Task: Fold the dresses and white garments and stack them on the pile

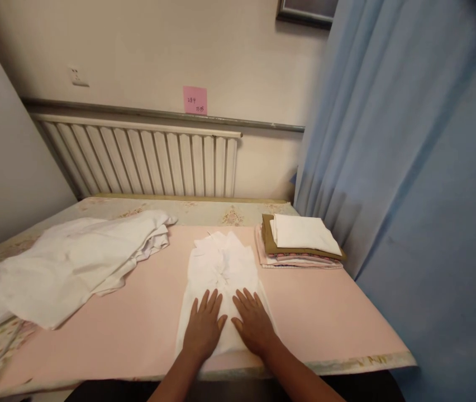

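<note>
A table (pixel 325 312) covered with a smooth pale pink sheet stands against a cream wall. Behind it there is a white ribbed radiator (pixel 146 159), and above that a small pink paper note (pixel 195 100) sticks on the wall. A light blue curtain (pixel 409 167) hangs at the right side.

A white folded cloth garment (pixel 221 273) lies in the middle of the table, near the front edge. Its long axis runs from the person away to the radiator, and the crumpled end points to the wall.

The left hand (pixel 203 326) and the right hand (pixel 255 322) lie flat on the near end of the garment, side by side, fingers spread. Each grip is fully open and holds nothing; the palms only press the cloth.

A loose heap of white fabric (pixel 66 265) lies at the left, and a stack of folded clothes (pixel 299 243) at the right.
</note>
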Motion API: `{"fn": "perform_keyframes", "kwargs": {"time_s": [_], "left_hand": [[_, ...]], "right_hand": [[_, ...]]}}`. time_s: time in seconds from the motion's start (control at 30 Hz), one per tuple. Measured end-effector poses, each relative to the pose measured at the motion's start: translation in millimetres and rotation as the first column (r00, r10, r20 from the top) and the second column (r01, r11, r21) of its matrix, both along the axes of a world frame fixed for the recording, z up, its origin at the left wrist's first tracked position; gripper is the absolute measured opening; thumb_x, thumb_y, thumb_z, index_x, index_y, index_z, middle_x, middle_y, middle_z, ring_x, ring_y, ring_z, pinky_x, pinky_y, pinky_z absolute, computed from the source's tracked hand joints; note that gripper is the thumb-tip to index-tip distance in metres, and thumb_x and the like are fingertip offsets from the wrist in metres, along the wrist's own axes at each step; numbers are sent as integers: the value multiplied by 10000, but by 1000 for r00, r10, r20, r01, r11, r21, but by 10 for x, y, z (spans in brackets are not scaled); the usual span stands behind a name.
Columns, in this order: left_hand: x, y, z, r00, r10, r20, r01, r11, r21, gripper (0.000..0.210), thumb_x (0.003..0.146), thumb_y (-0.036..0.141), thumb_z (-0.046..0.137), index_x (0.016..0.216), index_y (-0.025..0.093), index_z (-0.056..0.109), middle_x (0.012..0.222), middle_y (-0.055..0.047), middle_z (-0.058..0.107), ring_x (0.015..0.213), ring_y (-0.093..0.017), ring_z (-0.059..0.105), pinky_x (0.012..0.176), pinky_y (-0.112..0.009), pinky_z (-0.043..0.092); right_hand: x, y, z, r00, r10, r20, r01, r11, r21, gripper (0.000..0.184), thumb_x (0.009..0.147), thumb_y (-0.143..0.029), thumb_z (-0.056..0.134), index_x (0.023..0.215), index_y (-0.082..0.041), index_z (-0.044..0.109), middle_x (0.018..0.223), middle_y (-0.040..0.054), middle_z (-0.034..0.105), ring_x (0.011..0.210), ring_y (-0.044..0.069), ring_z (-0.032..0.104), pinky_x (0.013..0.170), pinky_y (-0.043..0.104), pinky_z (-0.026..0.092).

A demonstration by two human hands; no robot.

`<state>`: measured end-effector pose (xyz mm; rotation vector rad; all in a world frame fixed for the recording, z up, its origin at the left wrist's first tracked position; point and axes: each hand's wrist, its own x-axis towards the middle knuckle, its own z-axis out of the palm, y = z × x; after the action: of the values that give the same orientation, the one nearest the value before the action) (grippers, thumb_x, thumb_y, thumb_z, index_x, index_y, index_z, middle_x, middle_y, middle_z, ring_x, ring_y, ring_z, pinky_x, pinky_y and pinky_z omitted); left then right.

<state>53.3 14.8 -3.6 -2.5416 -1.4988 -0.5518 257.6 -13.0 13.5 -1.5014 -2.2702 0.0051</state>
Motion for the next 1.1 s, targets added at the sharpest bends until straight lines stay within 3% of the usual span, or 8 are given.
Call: {"fn": "perform_keyframes", "kwargs": {"time_s": [0.3, 0.6, 0.83, 1.1], "left_hand": [[-217, 66, 11, 999, 25, 22, -25, 1000, -11, 514, 971, 436, 345, 1441, 247, 429, 1518, -73, 410, 1425, -280, 314, 1128, -534, 297], [-293, 157, -41, 1000, -4, 20, 4, 1000, 21, 508, 962, 436, 370, 1417, 235, 469, 1505, -70, 429, 1409, -299, 342, 1123, -536, 305], [-392, 322, -55, 995, -46, 85, 43, 998, 37, 500, 953, 406, 398, 1411, 220, 477, 1492, -88, 445, 1398, -289, 366, 1117, -513, 322], [-484, 464, -173, 989, -71, 127, 65, 997, 52, 481, 938, 387, 430, 1387, 233, 505, 1460, -68, 490, 1356, -275, 433, 1101, -494, 356]], "right_hand": [[-16, -32, 64, 999, -39, -37, 39, 999, 9, 499, 939, -357, 523, 1414, -215, 462, 1504, 77, 405, 1421, 292, 299, 1158, 540, 247], [-24, -12, 46, 998, -47, -34, 47, 999, 10, 511, 937, -329, 518, 1431, -229, 438, 1511, 64, 396, 1420, 288, 302, 1159, 537, 257], [-42, -7, 74, 998, -59, -10, 59, 998, -7, 514, 925, -279, 511, 1433, -244, 437, 1508, 45, 404, 1420, 278, 304, 1163, 520, 273], [-25, 24, 3, 994, -41, 96, 43, 999, -15, 551, 925, -242, 495, 1465, -247, 384, 1533, 42, 350, 1426, 282, 290, 1148, 539, 310]]}}
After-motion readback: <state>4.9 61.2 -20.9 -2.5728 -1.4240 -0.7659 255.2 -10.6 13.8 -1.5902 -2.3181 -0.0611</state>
